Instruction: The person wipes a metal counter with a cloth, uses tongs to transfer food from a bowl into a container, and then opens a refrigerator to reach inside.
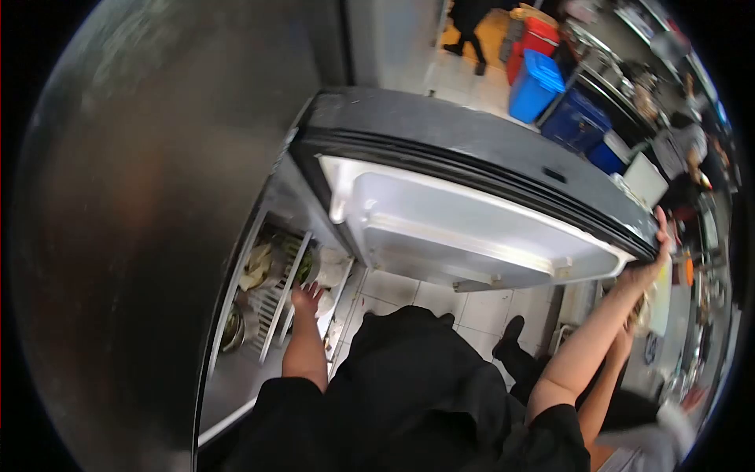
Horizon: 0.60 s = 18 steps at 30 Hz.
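Note:
A tall metal refrigerator stands at my left with its door (487, 212) swung open, the white inner panel facing me. My right hand (653, 256) grips the outer edge of that door, fingers wrapped over the rim. Just at the opening, my left hand (308, 297) is open with its fingers spread, in front of a wire shelf (277, 303). On the shelf are pale leafy food (256, 266), green vegetables (303, 266) and a white bag or wrap (333, 271). A metal container (234, 326) sits lower left; its contents are hard to make out.
White floor tiles (389, 287) lie under the door. Close at my right, another person's forearm (602, 393) and dark shoe (513, 329) show. Beyond the door stand a blue bin (536, 85), a red bin (538, 38) and metal shelving with kitchenware. More people work at the far right.

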Motion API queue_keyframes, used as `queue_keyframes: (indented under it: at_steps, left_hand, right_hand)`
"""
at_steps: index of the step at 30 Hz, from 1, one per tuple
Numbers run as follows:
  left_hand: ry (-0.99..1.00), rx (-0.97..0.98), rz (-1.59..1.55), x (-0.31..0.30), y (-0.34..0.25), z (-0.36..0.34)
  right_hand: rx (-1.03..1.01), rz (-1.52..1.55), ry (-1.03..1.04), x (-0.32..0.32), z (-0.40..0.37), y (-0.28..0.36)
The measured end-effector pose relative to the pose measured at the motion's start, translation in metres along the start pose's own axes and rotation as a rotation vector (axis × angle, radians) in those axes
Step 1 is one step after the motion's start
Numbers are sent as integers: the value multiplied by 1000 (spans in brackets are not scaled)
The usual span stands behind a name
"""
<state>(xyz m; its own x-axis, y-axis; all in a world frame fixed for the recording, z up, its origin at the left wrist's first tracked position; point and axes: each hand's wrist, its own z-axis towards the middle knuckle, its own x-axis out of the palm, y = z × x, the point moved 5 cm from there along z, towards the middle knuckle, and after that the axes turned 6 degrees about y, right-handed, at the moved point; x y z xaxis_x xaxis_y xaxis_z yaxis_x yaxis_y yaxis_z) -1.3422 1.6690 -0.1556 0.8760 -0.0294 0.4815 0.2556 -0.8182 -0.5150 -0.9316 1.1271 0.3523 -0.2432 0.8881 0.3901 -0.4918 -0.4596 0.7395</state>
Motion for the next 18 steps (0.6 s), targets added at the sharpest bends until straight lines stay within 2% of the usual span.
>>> queue_keyframes:
  at_steps: [3,5,7,8,9,11,14,17,18]
  left_hand:
    - [-18,-103,161,-13,25,10]
    - [44,-331,537,-53,67,56]
    - [338,-289,1208,-43,96,32]
    - [415,-458,1157,-71,142,56]
    - [430,-552,1248,-42,135,4]
    - [688,-533,1492,-18,150,-38]
    - [939,-357,1754,24,163,-88]
    - [949,-352,1882,50,182,-114]
    - [1044,-322,1886,40,198,-100]
  right_hand:
    - [-17,-17,-54,15,-11,7]
    - [-38,-37,-38,10,-14,8]
    - [8,-16,-134,21,-22,15]
    - [-11,23,-135,27,-24,17]
    - [4,42,-123,31,-25,20]
    - [14,67,-138,27,-34,27]
    - [-43,-39,-64,-3,-36,25]
    - [-83,-165,-30,-10,-48,38]
    - [-86,-221,-34,-7,-60,50]
